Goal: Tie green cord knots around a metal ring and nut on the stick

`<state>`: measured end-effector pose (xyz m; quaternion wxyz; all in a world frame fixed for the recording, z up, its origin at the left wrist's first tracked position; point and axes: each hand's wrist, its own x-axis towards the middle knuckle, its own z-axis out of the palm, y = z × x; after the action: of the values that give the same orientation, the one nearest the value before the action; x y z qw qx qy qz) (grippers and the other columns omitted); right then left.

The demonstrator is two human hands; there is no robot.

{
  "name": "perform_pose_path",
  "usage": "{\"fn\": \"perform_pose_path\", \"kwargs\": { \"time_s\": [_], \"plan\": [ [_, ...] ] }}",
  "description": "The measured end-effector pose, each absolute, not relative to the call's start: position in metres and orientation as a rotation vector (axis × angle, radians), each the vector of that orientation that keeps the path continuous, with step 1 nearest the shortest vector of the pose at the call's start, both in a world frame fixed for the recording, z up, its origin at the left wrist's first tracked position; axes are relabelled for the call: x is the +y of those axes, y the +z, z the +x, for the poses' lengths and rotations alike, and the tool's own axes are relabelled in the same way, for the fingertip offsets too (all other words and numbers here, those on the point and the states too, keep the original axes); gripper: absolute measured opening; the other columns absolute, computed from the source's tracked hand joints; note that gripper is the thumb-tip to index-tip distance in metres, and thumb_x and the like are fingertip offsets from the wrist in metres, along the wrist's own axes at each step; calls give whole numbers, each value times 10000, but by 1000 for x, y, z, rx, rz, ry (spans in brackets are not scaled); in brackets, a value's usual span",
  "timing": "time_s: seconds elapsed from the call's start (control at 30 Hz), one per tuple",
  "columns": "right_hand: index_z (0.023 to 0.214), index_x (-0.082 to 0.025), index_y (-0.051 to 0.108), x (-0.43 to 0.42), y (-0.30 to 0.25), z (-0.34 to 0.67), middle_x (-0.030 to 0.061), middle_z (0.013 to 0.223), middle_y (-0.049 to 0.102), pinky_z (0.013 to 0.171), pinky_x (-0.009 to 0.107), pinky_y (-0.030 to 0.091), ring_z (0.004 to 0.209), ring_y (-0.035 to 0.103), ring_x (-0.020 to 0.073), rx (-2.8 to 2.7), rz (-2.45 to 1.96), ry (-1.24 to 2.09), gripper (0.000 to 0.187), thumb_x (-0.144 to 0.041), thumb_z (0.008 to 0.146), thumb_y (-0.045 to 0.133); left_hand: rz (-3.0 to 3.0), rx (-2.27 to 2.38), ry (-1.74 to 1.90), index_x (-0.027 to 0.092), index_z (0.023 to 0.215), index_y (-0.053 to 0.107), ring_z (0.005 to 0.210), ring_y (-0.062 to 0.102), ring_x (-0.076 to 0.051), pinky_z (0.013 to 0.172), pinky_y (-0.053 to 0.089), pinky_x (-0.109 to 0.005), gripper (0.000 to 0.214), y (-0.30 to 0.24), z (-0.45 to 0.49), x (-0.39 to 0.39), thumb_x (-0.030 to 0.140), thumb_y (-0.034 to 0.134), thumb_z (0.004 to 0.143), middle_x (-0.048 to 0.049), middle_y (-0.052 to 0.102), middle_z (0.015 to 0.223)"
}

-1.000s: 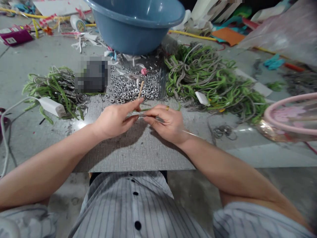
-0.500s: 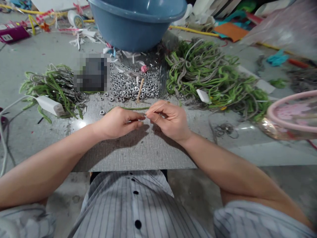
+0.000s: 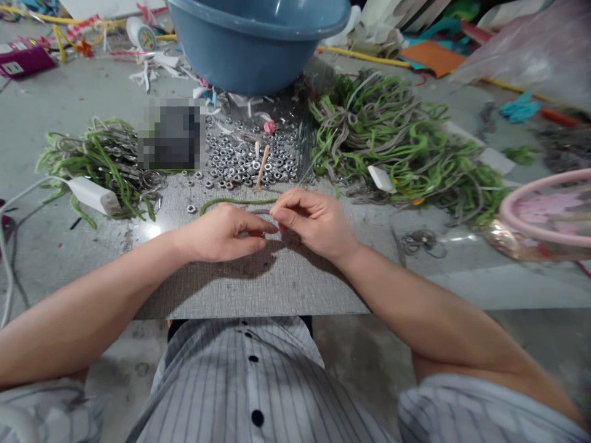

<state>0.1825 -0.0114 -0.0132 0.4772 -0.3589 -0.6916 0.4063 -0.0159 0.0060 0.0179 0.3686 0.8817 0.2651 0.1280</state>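
Observation:
My right hand (image 3: 318,224) is closed in a pinch, with thumb and forefinger on a green-and-grey cord (image 3: 240,201). From these fingertips the cord's green part runs left in a loop behind my left hand, and a short grey stretch shows below it. My left hand (image 3: 226,234) holds nothing that I can see; its thumb and fingers are apart, their tips close beside the right fingertips. Just beyond both hands lie many metal nuts (image 3: 231,167) in a spread pile, with a small wooden stick (image 3: 263,166) standing out among them.
A blue basin (image 3: 249,52) stands behind the nuts. Tangled green-and-grey cords (image 3: 383,135) lie right, and a smaller bundle with metal rings (image 3: 99,157) lies left, near a white plug-like block (image 3: 93,195). A pink-rimmed container (image 3: 517,200) sits far right. One patch is pixelated.
My left fingers have parted and come away from the pinch at the right fingertips. More of the green cord's loop and its grey stretch now show. The right hand has hardly moved.

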Motion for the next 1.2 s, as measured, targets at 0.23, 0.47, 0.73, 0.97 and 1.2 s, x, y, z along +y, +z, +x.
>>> {"fn": "perform_pose_path", "kwargs": {
  "time_s": [0.23, 0.47, 0.73, 0.97, 1.2],
  "plan": [
    [659, -196, 612, -13, -12, 179, -26, 637, 591, 518, 228, 438, 549, 510, 80, -1699, -880, 1046, 372, -523, 828, 666, 2200, 669, 275, 141, 898, 749, 468, 329, -64, 480, 294, -188, 257, 18, -14, 5, 273, 544, 817, 62, 437, 486],
    [655, -198, 612, -13, -11, 178, -38, 622, 570, 514, 219, 437, 540, 505, 73, -1673, -870, 1098, 358, -507, 823, 680, 2111, 625, 255, 126, 871, 751, 468, 316, -57, 452, 276, -183, 229, 18, -15, 5, 255, 568, 820, 56, 442, 498],
    [666, -195, 588, -12, -12, 175, -56, 579, 528, 477, 211, 424, 504, 465, 67, -1494, -882, 1337, 373, -523, 742, 749, 1963, 565, 247, 97, 961, 748, 490, 383, -54, 458, 320, -170, 267, 19, -15, 5, 259, 568, 849, 21, 575, 581],
    [713, -221, 507, -3, -13, 183, -79, 591, 474, 422, 227, 439, 454, 449, 72, -1192, -837, 1703, 350, -469, 740, 751, 1878, 487, 279, 227, 1339, 592, 496, 463, -45, 461, 410, -176, 506, 23, -14, -2, 197, 569, 834, -59, 744, 1052],
    [674, -240, 516, 8, -19, 195, -79, 637, 465, 502, 223, 459, 478, 454, 48, -1050, -819, 1590, 341, -488, 737, 741, 2020, 720, 569, 384, 1500, 338, 866, 687, -174, 617, 582, -278, 642, 22, -20, -4, 343, 549, 895, -40, 620, 1344]
  ]
}}
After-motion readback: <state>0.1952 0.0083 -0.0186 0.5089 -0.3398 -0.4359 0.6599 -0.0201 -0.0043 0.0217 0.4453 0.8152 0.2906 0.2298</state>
